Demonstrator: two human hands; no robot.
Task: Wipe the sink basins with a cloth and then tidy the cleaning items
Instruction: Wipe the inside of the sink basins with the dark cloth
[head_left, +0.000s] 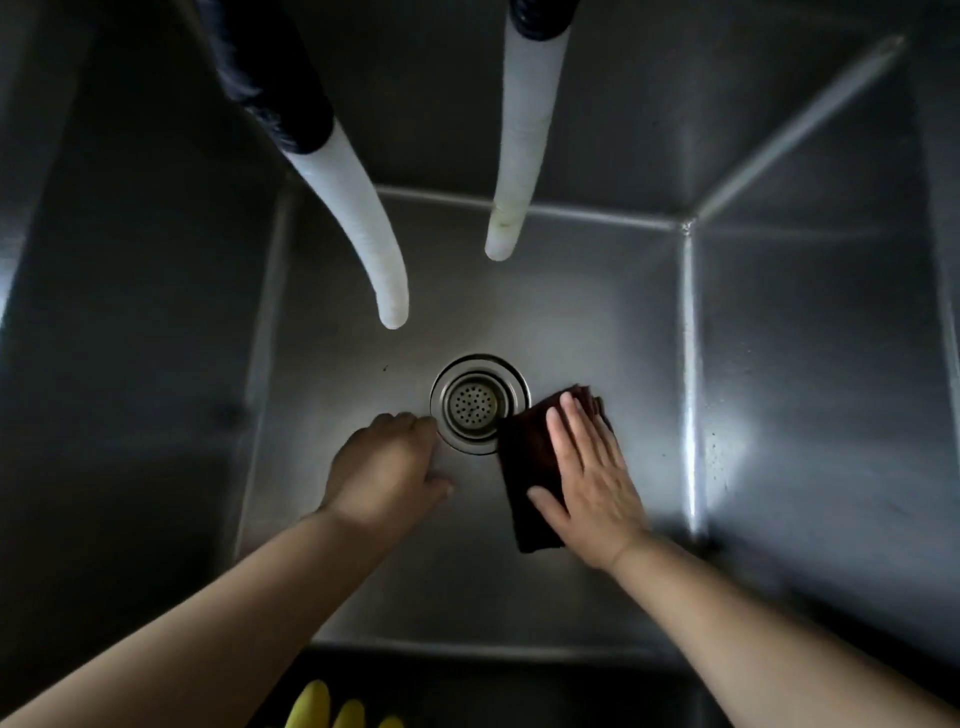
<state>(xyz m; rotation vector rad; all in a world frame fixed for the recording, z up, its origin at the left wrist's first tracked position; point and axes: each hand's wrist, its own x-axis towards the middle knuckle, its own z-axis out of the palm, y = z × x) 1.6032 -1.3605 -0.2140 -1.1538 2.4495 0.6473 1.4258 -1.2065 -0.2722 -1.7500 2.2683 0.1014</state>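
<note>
2 bare hands are seen reaching down onto the floor of a deep steel sink basin (613, 322). The right hand (587, 467) is laid flat on a dark folded cloth (524, 467), fingers straight and slightly spread, pressing it to the basin floor; nothing is gripped. The cloth lies under that palm and just to its left, its upper edge touching the rim of the round perforated drain strainer (479, 404). The strainer is placed between the 2 hands, slightly beyond them. The left hand (387, 467) is rested on the floor beside the strainer with its fingers curled under, and it appears to hold nothing, though the fingertips are hidden. 2 white hoses (363, 223) are hung well beyond both hands. No writing can be read. Something yellow (332, 712) is glimpsed below the wrists.
</note>
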